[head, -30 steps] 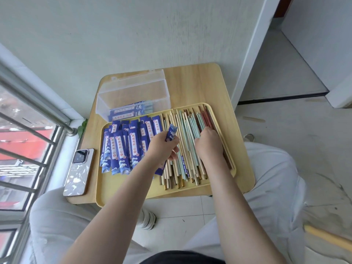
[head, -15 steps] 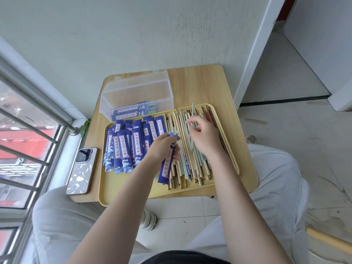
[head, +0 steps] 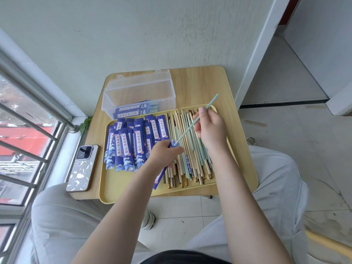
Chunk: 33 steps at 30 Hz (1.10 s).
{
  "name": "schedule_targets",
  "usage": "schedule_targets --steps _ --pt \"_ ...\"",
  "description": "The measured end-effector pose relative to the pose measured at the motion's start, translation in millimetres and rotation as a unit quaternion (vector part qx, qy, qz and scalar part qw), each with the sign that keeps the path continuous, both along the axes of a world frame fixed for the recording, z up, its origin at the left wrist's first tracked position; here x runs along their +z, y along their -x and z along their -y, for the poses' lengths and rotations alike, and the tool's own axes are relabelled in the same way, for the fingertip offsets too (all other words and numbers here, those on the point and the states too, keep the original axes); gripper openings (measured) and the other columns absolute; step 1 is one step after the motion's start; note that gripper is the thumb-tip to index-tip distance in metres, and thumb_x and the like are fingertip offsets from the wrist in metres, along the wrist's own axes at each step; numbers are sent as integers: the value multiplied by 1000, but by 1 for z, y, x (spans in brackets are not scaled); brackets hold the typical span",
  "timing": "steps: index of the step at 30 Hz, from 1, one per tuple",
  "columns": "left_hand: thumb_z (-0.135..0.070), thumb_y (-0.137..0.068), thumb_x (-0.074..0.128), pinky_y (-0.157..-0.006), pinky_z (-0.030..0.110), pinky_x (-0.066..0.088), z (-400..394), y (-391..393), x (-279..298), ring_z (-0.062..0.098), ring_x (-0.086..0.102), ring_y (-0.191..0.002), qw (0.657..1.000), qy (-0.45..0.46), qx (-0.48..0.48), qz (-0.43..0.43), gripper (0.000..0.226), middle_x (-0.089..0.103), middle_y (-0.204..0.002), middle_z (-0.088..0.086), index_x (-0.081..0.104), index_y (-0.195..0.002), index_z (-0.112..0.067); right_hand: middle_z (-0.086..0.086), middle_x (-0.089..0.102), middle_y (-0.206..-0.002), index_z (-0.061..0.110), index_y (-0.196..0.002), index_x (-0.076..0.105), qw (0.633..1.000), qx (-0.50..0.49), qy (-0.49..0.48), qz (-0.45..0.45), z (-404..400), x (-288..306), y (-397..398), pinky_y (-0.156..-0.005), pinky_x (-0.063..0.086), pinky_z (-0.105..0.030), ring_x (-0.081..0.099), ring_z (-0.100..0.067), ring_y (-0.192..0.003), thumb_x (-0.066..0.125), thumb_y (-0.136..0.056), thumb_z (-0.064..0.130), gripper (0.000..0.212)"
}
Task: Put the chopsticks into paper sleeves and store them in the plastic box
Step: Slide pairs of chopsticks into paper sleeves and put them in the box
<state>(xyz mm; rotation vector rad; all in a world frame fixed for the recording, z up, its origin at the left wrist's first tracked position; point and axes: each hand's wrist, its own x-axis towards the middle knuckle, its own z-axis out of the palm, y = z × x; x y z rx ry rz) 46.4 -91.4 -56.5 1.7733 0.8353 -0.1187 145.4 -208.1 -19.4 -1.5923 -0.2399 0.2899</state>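
My left hand [head: 163, 154] grips a blue paper sleeve [head: 162, 176] over the yellow tray [head: 122, 189], its open mouth pointing up and right. My right hand [head: 210, 128] pinches a pale green chopstick [head: 213, 101], held slantwise, with its thin tip at the sleeve's mouth. Loose chopsticks [head: 192, 149] in several colours lie on the tray's right half. A pile of empty blue sleeves [head: 131, 143] fills its left half. The clear plastic box [head: 139, 90] stands open behind the tray, with a few sleeved chopsticks [head: 133, 109] inside.
A phone [head: 82, 167] lies on the small wooden table [head: 200, 86] left of the tray. A window with metal bars [head: 28, 130] is at the left, a wall behind. My knees in light trousers flank the table.
My right hand lifted one green chopstick out of the pile and swung its tip down to the sleeve's mouth. My left hand kept hold of the sleeve.
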Motion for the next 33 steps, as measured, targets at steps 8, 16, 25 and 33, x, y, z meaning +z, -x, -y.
schedule_targets --steps 8,16,25,33 --pt "-12 -89 71 -49 26 43 2 1 4 12 41 -43 999 35 -13 12 18 48 -57 2 55 -81 -11 5 55 -57 14 -84 62 996 -62 60 34 -3 -9 -1 -56 45 -28 53 -5 -50 43 -106 33 35" --pt "-13 -87 72 -47 25 41 5 -1 5 13 41 -42 999 37 -21 30 21 48 -52 0 54 -76 -10 0 63 -75 11 -97 66 931 244 269 34 2 0 9 -61 48 -27 57 -8 -58 49 -103 39 34" --pt "-35 -98 58 -61 37 44 6 3 -1 20 49 -47 995 62 61 48 29 54 -58 5 55 -92 -7 -4 61 -104 11 -108 59 871 99 459 142 -3 -27 10 -64 45 -31 61 -21 -84 54 -101 31 22" --pt "-33 -105 43 -50 29 41 7 3 2 18 48 -44 991 75 89 61 33 54 -58 6 58 -91 -7 -15 52 -128 4 -133 50 849 79 503 142 -9 -40 17 -62 41 -26 58 -20 -82 56 -100 15 35"
